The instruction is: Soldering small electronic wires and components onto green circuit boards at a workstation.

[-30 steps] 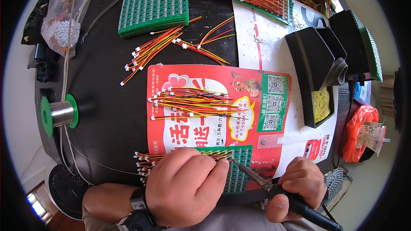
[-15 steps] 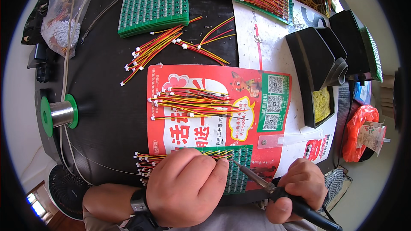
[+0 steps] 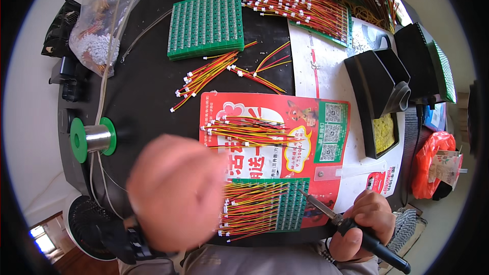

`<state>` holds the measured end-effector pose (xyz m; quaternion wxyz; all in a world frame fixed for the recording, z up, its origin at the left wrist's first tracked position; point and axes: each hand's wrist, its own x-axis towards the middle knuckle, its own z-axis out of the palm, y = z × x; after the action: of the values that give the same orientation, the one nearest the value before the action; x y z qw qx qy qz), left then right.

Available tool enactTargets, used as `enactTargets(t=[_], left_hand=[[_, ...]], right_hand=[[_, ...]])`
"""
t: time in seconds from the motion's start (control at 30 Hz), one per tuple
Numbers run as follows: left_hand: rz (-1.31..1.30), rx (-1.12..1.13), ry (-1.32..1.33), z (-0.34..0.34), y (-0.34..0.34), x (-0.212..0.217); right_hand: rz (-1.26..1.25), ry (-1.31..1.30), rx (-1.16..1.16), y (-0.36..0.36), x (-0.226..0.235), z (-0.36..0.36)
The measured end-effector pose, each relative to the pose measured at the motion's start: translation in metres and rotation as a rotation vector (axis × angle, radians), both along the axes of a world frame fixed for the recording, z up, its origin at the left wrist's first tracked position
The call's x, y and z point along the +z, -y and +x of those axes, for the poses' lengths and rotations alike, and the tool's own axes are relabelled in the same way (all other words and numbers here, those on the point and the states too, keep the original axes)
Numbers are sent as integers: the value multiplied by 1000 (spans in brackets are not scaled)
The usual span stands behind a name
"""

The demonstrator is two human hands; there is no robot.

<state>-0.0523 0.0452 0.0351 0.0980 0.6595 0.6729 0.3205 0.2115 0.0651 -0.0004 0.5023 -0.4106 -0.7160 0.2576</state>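
My right hand (image 3: 374,211) is closed around a soldering iron (image 3: 374,249). Its metal tip points up and left, at the right part of a green circuit board panel (image 3: 293,216); whether the two touch I cannot tell. Rows of red, yellow and black wires (image 3: 249,203) with white connectors lie across the panel's left part. My left hand (image 3: 175,193), smeared by motion, is off to the left of the panel, with its fingers not clear. Just beyond the panel, a loose bunch of yellow, red and black wires (image 3: 249,130) rests on a red printed sheet (image 3: 313,193).
A green solder spool (image 3: 97,137) stands at left. At the back are stacked green panels (image 3: 206,25), loose wires (image 3: 211,76) and a wired panel (image 3: 305,5). A black iron stand (image 3: 374,76) with a yellow sponge (image 3: 384,133) and a red plastic bag (image 3: 428,165) are at right.
My left hand has moved left, away from the panel, uncovering the wires on it. The whole view has shifted a little. The soldering iron stays at the panel in my right hand.
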Motion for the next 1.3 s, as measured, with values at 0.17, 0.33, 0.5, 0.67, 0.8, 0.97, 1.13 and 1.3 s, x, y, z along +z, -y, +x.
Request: enactTargets(t=[0.17, 0.33, 0.5, 0.67, 0.8, 0.97, 1.13, 1.3], left_hand=[[-104, 148, -35, -21, -18, -10], [-135, 106, -29, -26, -17, -20], [-35, 175, 84, -17, -19, -12], [71, 143, 403, -6, -7, -5], [-125, -30, 351, 3, -1, 12], [-107, -134, 334, 10, 3, 0], [-157, -135, 336, 21, 4, 4], [-239, -127, 507, 26, 11, 5]], right_hand=[[17, -1, 46, -1, 3, 5], [22, -2, 29, -1, 3, 2], [20, -5, 29, -2, 4, 3], [-39, 31, 168, -7, 7, 14], [-24, 31, 194, -8, 6, 16], [-4, 25, 197, -8, 6, 14], [-6, 33, 214, -10, 7, 13], [-9, 32, 235, -12, 9, 13]])
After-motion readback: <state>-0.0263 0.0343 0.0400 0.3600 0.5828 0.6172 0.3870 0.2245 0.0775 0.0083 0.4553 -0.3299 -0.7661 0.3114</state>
